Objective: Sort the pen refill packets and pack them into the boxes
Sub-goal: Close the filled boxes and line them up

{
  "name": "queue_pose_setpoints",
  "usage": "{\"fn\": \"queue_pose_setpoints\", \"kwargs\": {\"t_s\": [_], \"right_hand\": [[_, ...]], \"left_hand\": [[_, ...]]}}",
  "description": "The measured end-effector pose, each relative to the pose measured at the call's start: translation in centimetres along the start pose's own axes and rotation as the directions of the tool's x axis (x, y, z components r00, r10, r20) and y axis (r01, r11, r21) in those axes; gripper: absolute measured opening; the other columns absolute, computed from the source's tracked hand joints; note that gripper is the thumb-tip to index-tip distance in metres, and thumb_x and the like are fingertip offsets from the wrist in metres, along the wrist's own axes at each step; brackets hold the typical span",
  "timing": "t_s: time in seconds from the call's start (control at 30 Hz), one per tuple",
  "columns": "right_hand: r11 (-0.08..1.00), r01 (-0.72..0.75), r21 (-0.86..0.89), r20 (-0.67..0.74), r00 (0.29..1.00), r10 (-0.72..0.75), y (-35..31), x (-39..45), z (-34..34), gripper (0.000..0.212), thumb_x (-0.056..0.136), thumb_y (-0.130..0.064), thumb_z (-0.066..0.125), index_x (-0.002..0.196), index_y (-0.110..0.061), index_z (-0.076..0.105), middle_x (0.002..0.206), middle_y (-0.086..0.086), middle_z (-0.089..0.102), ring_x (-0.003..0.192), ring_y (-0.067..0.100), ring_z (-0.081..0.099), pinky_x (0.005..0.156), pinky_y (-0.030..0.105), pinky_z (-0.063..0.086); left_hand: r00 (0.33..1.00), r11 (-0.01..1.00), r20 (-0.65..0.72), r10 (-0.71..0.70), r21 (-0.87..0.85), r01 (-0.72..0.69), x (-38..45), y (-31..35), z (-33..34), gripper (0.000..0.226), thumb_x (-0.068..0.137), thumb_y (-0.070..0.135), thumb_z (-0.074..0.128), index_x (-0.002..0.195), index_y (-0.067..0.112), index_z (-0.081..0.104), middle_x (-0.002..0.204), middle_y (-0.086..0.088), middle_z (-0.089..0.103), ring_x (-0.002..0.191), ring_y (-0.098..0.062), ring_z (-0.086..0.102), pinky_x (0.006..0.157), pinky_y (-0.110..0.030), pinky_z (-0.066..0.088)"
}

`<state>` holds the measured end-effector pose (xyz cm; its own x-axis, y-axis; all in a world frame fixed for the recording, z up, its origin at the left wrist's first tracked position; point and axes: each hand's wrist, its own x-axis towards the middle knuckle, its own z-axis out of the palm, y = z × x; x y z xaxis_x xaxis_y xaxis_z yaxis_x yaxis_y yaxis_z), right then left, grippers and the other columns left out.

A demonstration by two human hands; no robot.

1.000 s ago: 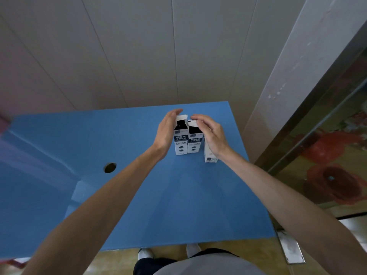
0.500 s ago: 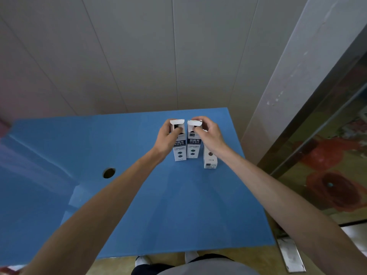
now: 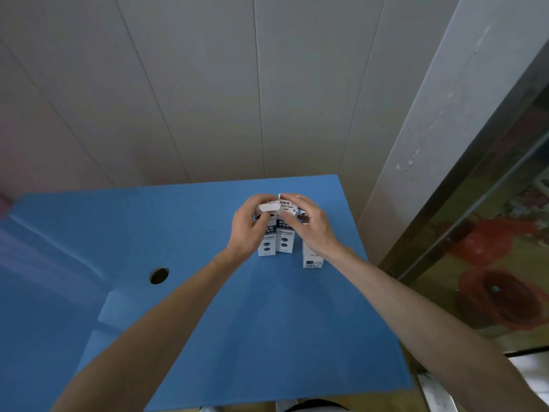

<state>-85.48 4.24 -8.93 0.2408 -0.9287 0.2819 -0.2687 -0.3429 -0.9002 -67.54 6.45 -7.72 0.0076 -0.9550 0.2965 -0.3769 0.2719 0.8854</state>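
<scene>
Three small upright white-and-dark-blue cardboard boxes stand together on the blue foam-topped table (image 3: 267, 337), well right of its round dark hole (image 3: 159, 275). Nearest, the right box (image 3: 312, 258) stands closed just beside the other two, behind the right wrist. Half a second ago both further boxes had their flaps standing up; now the left hand (image 3: 248, 230) curls round the left box (image 3: 266, 246) and pinches its white flap, while the right hand (image 3: 310, 224) has folded the middle box (image 3: 284, 240) flap over and pinches it. Packing looks finished; closing appears under way. No loose refill packets show.
</scene>
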Motion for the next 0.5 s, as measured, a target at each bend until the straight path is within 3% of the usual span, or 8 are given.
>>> {"fn": "queue_pose_setpoints", "kwargs": {"t_s": [0.1,0.2,0.33,0.5], "right_hand": [[1.000,0.017,-0.001,-0.002,1.000,-0.017,0.0,0.4,-0.3,0.035,0.099,-0.037,0.066,0.131,-0.024,0.068,0.128,-0.015,0.065,0.123,0.007,0.060,0.101,0.040,0.053],[0.999,0.001,-0.033,0.020,1.000,-0.001,-0.2,0.6,-0.8,0.035,0.100,-0.037,0.065,0.131,-0.022,0.068,0.128,-0.015,0.066,0.122,0.002,0.060,0.102,0.031,0.052],[0.999,-0.004,-0.042,0.058,0.998,0.007,-0.4,0.7,-1.1,0.034,0.101,-0.035,0.064,0.131,-0.021,0.069,0.130,-0.011,0.066,0.122,-0.003,0.058,0.098,0.015,0.046],[1.000,-0.026,-0.003,0.012,1.000,0.026,-0.2,1.0,-1.1,0.032,0.099,-0.036,0.066,0.127,-0.022,0.072,0.127,-0.011,0.069,0.116,0.003,0.063,0.094,0.022,0.053]], "left_hand": [[0.996,0.999,0.077,0.046,0.025,-0.048,-0.2,-0.2,-0.7,0.033,0.093,0.034,0.053,0.121,0.024,0.067,0.125,0.010,0.064,0.117,-0.013,0.060,0.096,-0.035,0.049],[0.993,0.999,0.121,0.010,0.048,-0.016,-0.2,-0.2,-1.2,0.038,0.093,0.049,0.056,0.122,0.027,0.067,0.135,0.014,0.058,0.127,-0.008,0.054,0.104,-0.036,0.046],[0.995,0.997,0.094,0.010,0.075,-0.017,-0.2,-1.3,-1.7,0.030,0.101,0.040,0.054,0.124,0.027,0.069,0.140,0.017,0.056,0.131,-0.008,0.053,0.106,-0.043,0.048],[0.996,0.996,0.083,0.038,0.080,-0.045,-0.1,-1.2,-2.1,0.028,0.107,0.032,0.050,0.125,0.022,0.069,0.128,0.011,0.064,0.119,-0.011,0.061,0.097,-0.045,0.053]]}}
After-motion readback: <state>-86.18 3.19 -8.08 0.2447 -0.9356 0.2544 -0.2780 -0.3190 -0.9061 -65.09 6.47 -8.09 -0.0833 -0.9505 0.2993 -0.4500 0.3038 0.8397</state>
